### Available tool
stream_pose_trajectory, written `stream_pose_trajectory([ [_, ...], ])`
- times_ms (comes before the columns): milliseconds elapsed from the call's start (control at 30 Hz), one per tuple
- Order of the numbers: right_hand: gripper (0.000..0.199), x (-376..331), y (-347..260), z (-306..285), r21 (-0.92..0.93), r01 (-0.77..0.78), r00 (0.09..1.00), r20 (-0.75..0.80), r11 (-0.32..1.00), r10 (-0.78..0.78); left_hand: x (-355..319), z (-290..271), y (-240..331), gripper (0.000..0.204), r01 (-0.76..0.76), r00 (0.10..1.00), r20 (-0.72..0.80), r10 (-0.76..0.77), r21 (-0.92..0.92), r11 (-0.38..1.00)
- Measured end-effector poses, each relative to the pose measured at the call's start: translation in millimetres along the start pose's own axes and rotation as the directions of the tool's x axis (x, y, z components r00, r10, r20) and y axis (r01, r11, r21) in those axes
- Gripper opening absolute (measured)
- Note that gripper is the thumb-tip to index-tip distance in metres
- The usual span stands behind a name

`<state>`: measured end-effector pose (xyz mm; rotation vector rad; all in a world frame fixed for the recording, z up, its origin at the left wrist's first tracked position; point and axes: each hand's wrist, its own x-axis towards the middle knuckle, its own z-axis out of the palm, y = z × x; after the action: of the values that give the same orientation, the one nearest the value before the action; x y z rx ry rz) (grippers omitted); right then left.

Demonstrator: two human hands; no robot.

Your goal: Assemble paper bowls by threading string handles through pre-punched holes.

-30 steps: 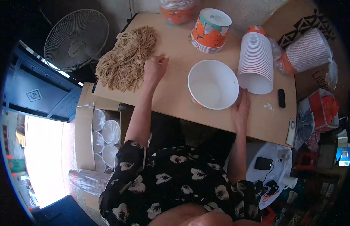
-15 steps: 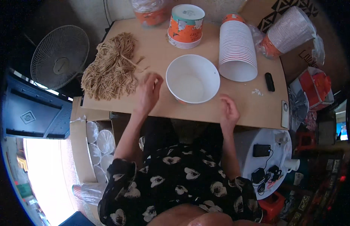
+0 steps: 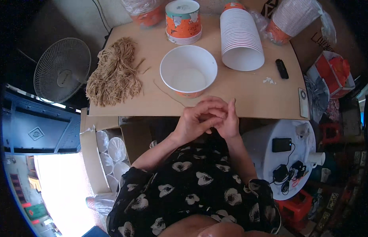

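Observation:
My left hand (image 3: 195, 118) and my right hand (image 3: 230, 119) meet at the table's front edge, fingers pinched together. A single thin brown strand (image 3: 167, 94) trails from them up and left across the tabletop. Further left lies a bundle of brown twine (image 3: 114, 73). An empty white paper bowl (image 3: 188, 71) with an orange outside stands upright just beyond my hands. Where exactly the strand ends between my fingers is hidden.
Behind the bowl an upside-down stack of bowls (image 3: 183, 19) stands, and a long stack (image 3: 241, 37) lies on its side. A small black object (image 3: 281, 68) and white scraps (image 3: 267, 80) lie right. A fan (image 3: 63, 69), a box of cups (image 3: 106, 154) and a white stool (image 3: 286, 150) surround the wooden table (image 3: 251, 98).
My left hand left the twine bundle and drew one strand toward me. My right hand came off the table by the bowl. Both hands now meet at the front edge.

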<state>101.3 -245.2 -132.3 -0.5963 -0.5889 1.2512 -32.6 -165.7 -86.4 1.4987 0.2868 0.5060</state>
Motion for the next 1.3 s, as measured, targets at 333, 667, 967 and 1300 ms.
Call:
stream_pose_trajectory([
  [333, 0.016, -57, -31, 0, -0.676, 0.030, 0.947, -0.216, 0.736, -0.237, 2, 17, -2, 0.036, 0.078, 0.974, -0.197, -0.109, -0.162, 0.984],
  [667, 0.010, -45, -30, -26, -0.683, 0.223, 0.870, -0.183, 0.695, -0.458, 13, -95, -3, 0.059, 0.126, 0.761, -0.604, 0.235, 0.493, 0.861],
  [967, 0.013, 34, -3, -36, -0.776, 0.430, 0.787, 0.071, 0.462, -0.613, 17, -143, 1, 0.045, 0.222, 0.903, -0.414, -0.114, 0.221, 0.950],
  [1300, 0.015, 31, 12, -15, -0.759, 0.483, 0.730, 0.073, 0.437, -0.679, 26, -136, -30, 0.043, 0.068, 0.918, -0.390, -0.075, -0.032, 0.997],
])
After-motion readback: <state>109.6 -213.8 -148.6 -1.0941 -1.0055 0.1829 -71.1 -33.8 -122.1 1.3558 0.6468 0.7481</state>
